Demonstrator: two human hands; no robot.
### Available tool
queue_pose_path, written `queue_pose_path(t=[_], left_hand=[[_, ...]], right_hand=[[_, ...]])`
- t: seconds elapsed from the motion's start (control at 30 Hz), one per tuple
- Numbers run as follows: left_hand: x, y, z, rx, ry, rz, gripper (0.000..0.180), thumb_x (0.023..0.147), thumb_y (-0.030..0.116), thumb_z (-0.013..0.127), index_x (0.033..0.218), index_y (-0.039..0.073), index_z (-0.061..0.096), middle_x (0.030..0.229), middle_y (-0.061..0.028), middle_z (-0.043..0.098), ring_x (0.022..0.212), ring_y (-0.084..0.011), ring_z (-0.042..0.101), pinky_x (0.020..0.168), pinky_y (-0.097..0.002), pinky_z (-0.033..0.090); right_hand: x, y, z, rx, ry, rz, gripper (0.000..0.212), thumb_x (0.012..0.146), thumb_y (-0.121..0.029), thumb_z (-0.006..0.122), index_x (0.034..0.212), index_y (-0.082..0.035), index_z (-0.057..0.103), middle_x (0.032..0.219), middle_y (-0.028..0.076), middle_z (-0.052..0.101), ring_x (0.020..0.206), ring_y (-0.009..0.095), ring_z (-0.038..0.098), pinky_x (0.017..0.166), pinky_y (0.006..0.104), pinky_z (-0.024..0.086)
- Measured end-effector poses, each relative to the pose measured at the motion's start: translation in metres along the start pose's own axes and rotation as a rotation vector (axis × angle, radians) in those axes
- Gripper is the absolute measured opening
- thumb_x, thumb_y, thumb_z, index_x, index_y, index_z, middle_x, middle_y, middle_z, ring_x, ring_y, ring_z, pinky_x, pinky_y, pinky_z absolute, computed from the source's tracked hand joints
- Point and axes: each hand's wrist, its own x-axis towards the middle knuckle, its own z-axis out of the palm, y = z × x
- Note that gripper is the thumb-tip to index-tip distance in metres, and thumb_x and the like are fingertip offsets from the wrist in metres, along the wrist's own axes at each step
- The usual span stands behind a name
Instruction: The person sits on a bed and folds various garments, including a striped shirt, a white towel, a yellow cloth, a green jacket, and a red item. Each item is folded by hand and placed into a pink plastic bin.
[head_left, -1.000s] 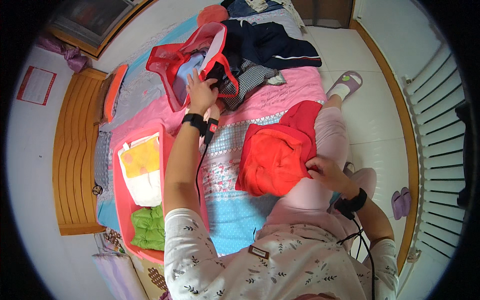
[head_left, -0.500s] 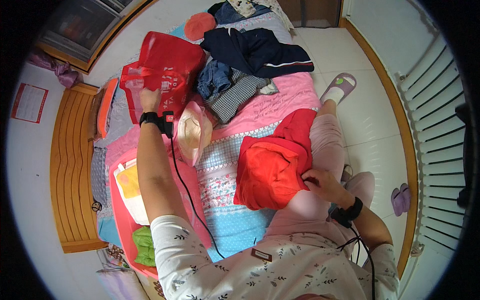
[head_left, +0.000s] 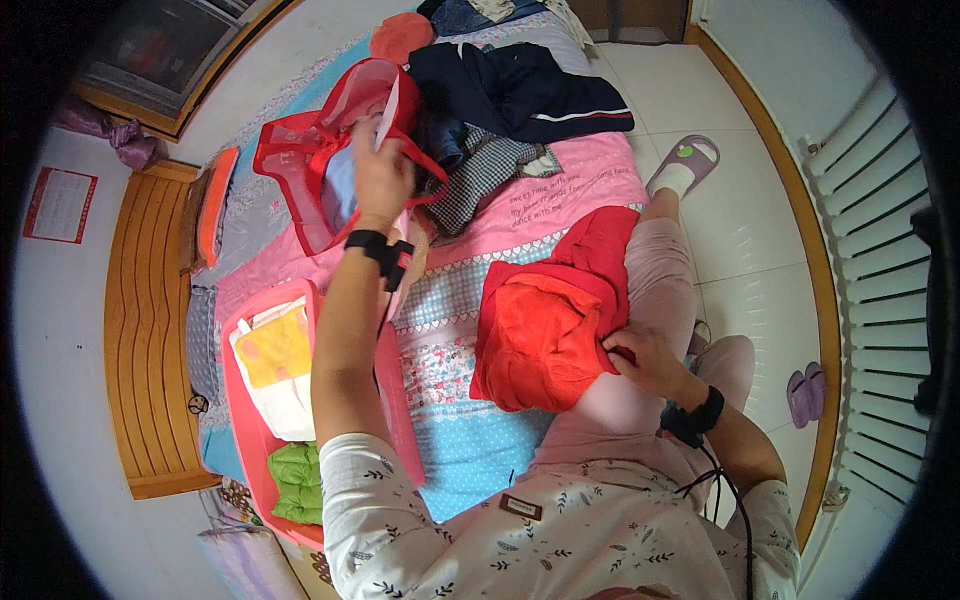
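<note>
My left hand is at the mouth of a red mesh-sided bag, its fingers closed at the rim beside a handle loop. The bag tilts toward me, and something light blue shows inside. Over my thigh lies a red garment, bunched up, one part brighter orange-red. My right hand pinches its right edge with bent fingers. Partly hidden behind my left wrist is a pale cream hat-like item.
A pink tub at left holds a white and yellow cloth and a green garment. Dark trousers and a checked garment lie on the bed's far part. A white radiator lines the right wall.
My left hand has moved up and right to the bag's rim. The bag has tipped so its opening and contents show. My right hand and the red garment stay nearly still.
</note>
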Motion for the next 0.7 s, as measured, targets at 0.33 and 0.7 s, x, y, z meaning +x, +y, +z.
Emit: queue_pose_path(t=[0.33, 0.7], left_hand=[[-0.099, 0.075, 0.112, 0.089, -0.725, -0.382, 0.051, 0.069, 0.041, 0.076, 0.115, 0.019, 0.070, 0.157, -0.0195, 0.017, 0.141, -0.0454, 0.024, 0.109, -0.0624, 0.028], [-0.017, 0.055, 0.042, -0.837, -0.226, -0.826, 0.010, 0.085, -0.001, 0.059, 0.083, 0.000, 0.069, 0.084, -0.0024, 0.067, 0.077, -0.0102, 0.059, 0.074, -0.0228, 0.045]], right_hand=[[-0.005, 0.006, -0.001, 0.016, 0.017, -0.027, 0.016, 0.079, -0.008, 0.067, 0.094, -0.004, 0.064, 0.090, 0.013, 0.066, 0.088, 0.033, 0.061, 0.080, 0.0410, 0.049], [-0.004, 0.012, 0.001, 0.035, 0.077, -0.098, 0.013, 0.080, -0.010, 0.067, 0.091, -0.004, 0.064, 0.086, 0.012, 0.066, 0.082, 0.031, 0.062, 0.075, 0.0396, 0.049]])
